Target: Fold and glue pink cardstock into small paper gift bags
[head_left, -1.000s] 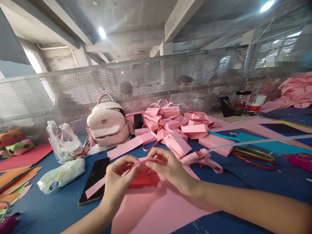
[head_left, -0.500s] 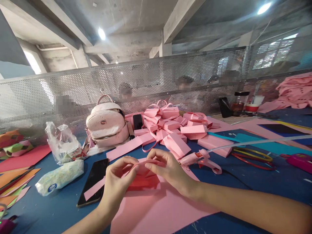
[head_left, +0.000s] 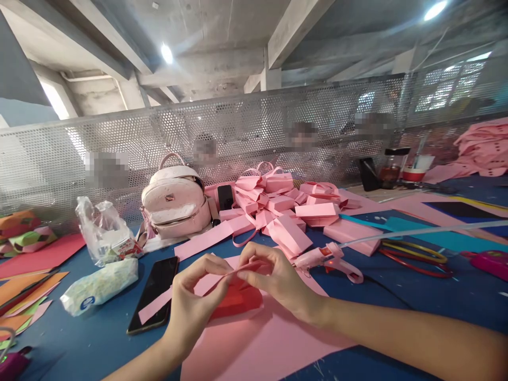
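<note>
My left hand (head_left: 193, 296) and my right hand (head_left: 283, 283) meet above the table, both closed. Each one pinches the upper edge of a folded pink paper piece (head_left: 238, 300) between thumb and fingers. Its lower part shows a deep red-pink tint, and the fingers hide part of the top edge. Beneath it lies a large flat pink sheet (head_left: 273, 346). Just right of my right hand rests a pink glue gun (head_left: 327, 257) with a small red light. Left of my left hand, a narrow pink paper strip (head_left: 153, 308) crosses a black phone (head_left: 157, 280).
Many folded pink paper bags (head_left: 286, 233) are piled behind my hands, beside a pale pink backpack (head_left: 174, 203). On the left are a tissue pack (head_left: 101, 288) and a plastic bag (head_left: 103, 230). Coloured rings (head_left: 416, 259) lie at right. A perforated metal screen (head_left: 246, 127) bounds the table.
My hands have come slightly closer together, the left shifting a little right along the paper's edge. The folded paper has tilted slightly, and the camera view has shifted a little.
</note>
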`<state>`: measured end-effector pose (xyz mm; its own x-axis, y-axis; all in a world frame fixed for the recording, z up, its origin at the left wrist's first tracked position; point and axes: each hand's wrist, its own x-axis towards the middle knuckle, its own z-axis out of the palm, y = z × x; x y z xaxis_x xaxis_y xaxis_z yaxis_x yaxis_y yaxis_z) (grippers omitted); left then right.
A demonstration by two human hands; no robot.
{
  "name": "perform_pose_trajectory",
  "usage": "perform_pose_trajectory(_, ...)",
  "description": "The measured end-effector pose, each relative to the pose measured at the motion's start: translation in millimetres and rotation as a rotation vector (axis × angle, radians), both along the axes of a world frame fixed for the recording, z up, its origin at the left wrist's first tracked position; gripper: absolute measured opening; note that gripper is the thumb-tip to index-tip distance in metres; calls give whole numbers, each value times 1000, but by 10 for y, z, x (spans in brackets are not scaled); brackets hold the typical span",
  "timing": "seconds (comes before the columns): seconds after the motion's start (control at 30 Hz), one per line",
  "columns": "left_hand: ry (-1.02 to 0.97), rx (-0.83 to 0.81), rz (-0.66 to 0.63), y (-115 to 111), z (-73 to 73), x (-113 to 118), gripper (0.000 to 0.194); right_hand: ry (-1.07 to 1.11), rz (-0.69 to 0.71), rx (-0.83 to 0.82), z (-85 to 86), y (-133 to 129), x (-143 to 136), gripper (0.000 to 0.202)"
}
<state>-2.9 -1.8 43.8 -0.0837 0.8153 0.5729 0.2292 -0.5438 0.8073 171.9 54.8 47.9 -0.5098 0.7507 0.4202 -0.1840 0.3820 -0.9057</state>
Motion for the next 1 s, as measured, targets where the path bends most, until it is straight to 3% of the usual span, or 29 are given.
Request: perform_pose_trajectory(1.0,138,67,43,-11,-9,-17,8,17,-16,83,8,-10,-9,11)
